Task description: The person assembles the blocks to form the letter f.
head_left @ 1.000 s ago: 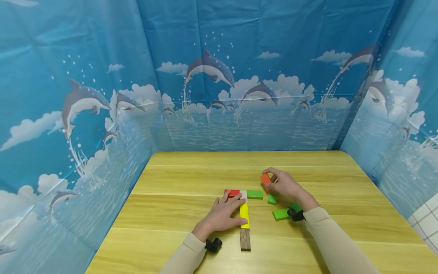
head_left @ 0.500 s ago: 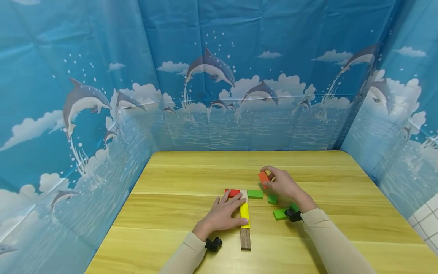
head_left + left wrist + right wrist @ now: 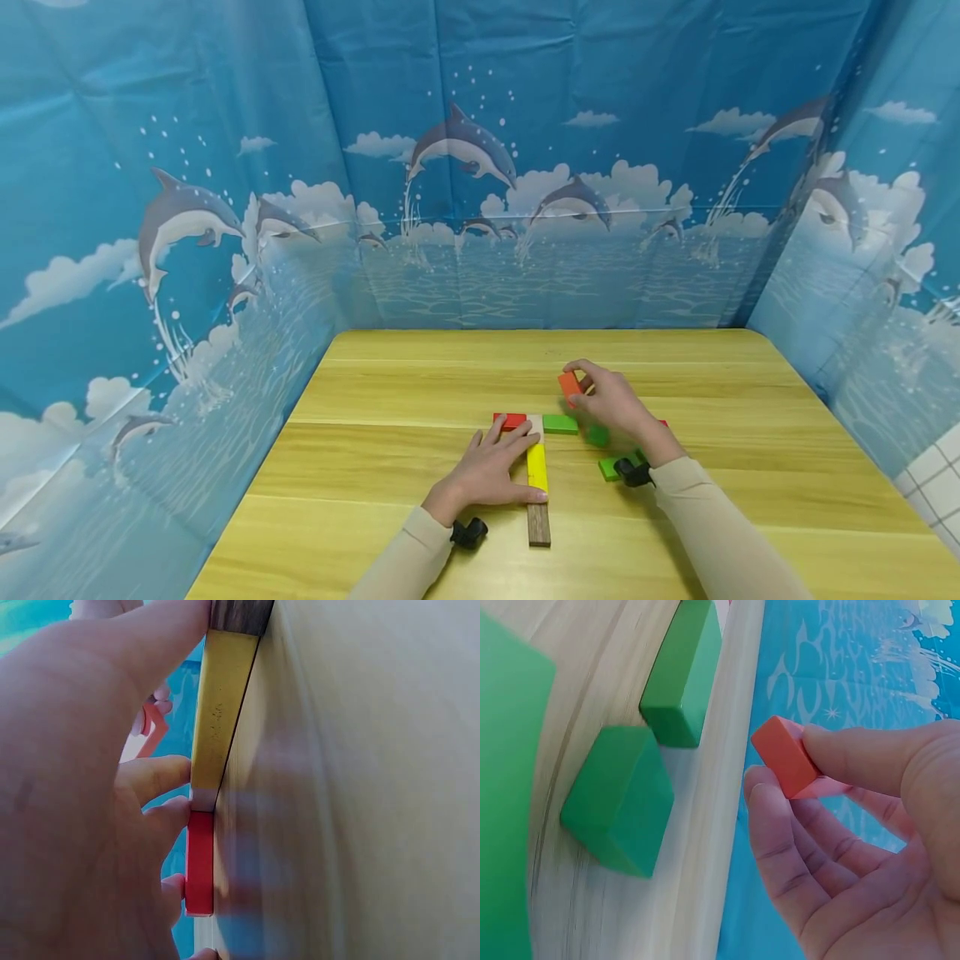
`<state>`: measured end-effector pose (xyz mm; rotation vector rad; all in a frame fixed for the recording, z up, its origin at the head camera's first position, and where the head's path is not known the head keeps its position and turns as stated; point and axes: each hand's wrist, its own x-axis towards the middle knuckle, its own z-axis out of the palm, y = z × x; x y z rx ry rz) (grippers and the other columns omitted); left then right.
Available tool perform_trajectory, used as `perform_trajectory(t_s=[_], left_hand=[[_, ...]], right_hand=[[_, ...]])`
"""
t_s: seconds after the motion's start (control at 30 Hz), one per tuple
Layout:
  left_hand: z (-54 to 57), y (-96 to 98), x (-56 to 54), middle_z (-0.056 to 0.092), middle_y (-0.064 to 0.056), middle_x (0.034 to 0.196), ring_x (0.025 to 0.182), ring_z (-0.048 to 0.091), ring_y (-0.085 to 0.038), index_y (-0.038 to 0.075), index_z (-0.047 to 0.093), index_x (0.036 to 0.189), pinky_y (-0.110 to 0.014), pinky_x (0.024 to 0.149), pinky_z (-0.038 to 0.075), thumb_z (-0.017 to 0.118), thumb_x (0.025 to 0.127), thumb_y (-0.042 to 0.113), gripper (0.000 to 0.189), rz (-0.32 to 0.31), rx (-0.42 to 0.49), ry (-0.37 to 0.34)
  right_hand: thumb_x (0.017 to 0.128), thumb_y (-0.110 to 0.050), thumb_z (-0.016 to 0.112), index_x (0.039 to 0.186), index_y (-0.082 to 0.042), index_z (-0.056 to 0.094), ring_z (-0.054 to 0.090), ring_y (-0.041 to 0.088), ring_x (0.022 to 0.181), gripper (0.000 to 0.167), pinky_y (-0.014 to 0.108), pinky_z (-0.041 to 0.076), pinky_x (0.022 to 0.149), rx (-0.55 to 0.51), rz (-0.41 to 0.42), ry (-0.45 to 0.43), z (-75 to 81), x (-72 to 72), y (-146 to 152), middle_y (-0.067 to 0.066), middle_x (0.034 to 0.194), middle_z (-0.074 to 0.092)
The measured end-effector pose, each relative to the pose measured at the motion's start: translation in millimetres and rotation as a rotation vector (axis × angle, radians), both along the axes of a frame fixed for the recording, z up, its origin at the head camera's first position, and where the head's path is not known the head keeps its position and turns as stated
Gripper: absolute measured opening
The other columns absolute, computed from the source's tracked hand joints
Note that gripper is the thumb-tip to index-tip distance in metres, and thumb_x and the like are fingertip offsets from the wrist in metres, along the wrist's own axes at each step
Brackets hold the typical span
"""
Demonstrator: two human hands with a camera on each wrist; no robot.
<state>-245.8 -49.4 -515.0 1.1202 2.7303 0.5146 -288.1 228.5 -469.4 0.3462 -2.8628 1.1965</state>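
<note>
My right hand (image 3: pixel 617 407) pinches an orange block (image 3: pixel 568 388) between thumb and fingers, above the table. In the right wrist view the orange block (image 3: pixel 784 757) is tilted, held off the table. My left hand (image 3: pixel 489 468) lies with its fingers spread along a T of flat blocks. Its fingertips reach the red block (image 3: pixel 509 420) and the pale block (image 3: pixel 535 425); its thumb lies at the near end of the yellow block (image 3: pixel 537 467). Below the yellow one is a dark brown wood-grain block (image 3: pixel 538 527). A green block (image 3: pixel 560 425) forms the T's right arm.
Right of the T, a small green block (image 3: pixel 597 435) lies loose under the right hand. Nearer, another green block (image 3: pixel 611 469) is partly covered by the right wrist's camera (image 3: pixel 633 473). A bit of red (image 3: pixel 663 423) shows behind that wrist. A dolphin-print curtain (image 3: pixel 465 267) surrounds the table.
My right hand has moved left and slightly away with the orange block, exposing the bit of red behind the wrist. The left thumb has slid down to the yellow block's near end.
</note>
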Motion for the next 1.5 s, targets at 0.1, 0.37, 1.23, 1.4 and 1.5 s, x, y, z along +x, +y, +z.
perform_trajectory(t_s=[0.1,0.37,1.23,1.4,1.5], left_hand=[[0.7,0.3,-0.2,0.014,0.007,0.168,0.154,0.0,-0.033,0.031,0.028,0.161,-0.067,0.116,0.013,0.053,0.082,0.082,0.097,-0.001,0.0,0.005],[2.5,0.7,-0.4,0.013,0.008,0.168,0.154,-0.001,-0.033,0.03,0.028,0.161,-0.067,0.116,0.012,0.053,0.082,0.083,0.097,-0.002,0.004,-0.007],[1.2,1.1,3.0,0.015,0.008,0.168,0.154,0.0,-0.033,0.031,0.028,0.16,-0.067,0.116,0.012,0.054,0.083,0.081,0.096,0.005,0.01,-0.021],[0.0,1.3,2.1,0.016,0.007,0.167,0.154,0.001,-0.034,0.031,0.029,0.16,-0.068,0.115,0.013,0.056,0.083,0.081,0.096,0.005,0.014,-0.009],[-1.2,1.2,1.7,0.016,0.007,0.167,0.154,0.001,-0.033,0.032,0.029,0.16,-0.068,0.115,0.013,0.054,0.082,0.082,0.096,0.004,0.012,0.001]], right_hand=[[0.096,-0.013,0.071,0.14,-0.023,0.053,0.063,0.021,0.083,0.049,0.034,0.054,0.067,-0.012,-0.001,0.009,1.2,-0.8,-4,0.008,0.101,0.065],[0.095,-0.013,0.072,0.139,-0.023,0.055,0.063,0.022,0.085,0.048,0.035,0.055,0.067,-0.057,-0.009,0.007,3.1,-2.0,-15,0.008,0.102,0.065],[0.093,-0.01,0.074,0.139,-0.014,0.056,0.062,0.021,0.083,0.05,0.035,0.053,0.066,-0.096,-0.007,0.012,-19.1,-11.2,-41,0.008,0.099,0.066],[0.092,-0.009,0.075,0.139,-0.012,0.056,0.061,0.021,0.083,0.05,0.034,0.052,0.067,-0.078,-0.016,0.015,-23.6,-14.7,-45,0.008,0.099,0.065],[0.092,-0.008,0.075,0.139,-0.012,0.057,0.061,0.02,0.083,0.051,0.034,0.053,0.068,-0.073,-0.019,0.015,-25.4,-16.5,-47,0.008,0.1,0.065]])
